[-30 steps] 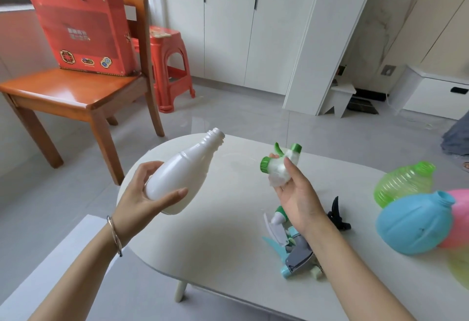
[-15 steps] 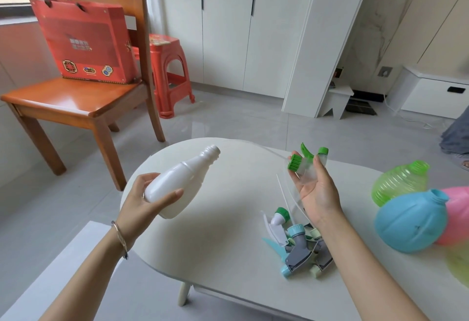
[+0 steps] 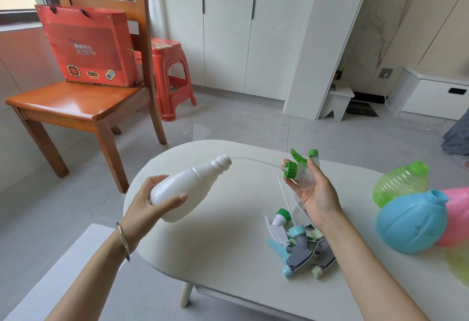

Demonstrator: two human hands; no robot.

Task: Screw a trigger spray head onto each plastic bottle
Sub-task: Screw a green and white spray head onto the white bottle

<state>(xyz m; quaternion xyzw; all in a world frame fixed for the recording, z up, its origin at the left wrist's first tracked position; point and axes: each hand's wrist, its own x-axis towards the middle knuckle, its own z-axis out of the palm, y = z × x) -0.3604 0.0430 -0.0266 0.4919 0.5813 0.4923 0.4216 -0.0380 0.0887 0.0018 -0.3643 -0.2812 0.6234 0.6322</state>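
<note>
White bottle (image 3: pixel 187 188) gripped in my left hand (image 3: pixel 147 209) above the table (image 3: pixel 228 232), green-collared spray head (image 3: pixel 300 171) in my right hand (image 3: pixel 317 193); dip tube (image 3: pixel 253 161) at the mouth, next feed it in, seat the collar, twist.

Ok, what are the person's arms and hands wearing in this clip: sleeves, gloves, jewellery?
Both forearms are bare as far as the frame shows: no sleeves, no gloves. The left hand has a thin silver-coloured bangle around its wrist. The right hand and its wrist show no jewellery. No rings can be made out on either hand.
</note>
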